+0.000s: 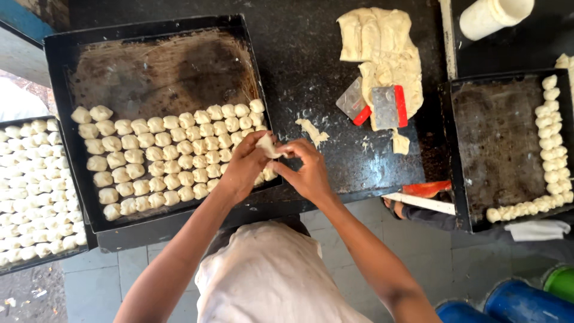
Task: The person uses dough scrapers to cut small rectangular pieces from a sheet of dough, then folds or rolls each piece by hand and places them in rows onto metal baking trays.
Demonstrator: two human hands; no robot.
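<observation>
— Where is the dough piece (268,145)?

— Pinched between both hands, just above the right-hand corner of the black baking tray (60,54). The left hand (246,164) has its fingertips closed on its lower side; the right hand (306,169) closes thumb and fingers on its right edge.

— And around them?

— Rows of dough balls (161,158) fill the tray's near half. A dough slab (382,54) and two red-edged scrapers (376,106) lie well apart on the dark worktop (299,60).
</observation>
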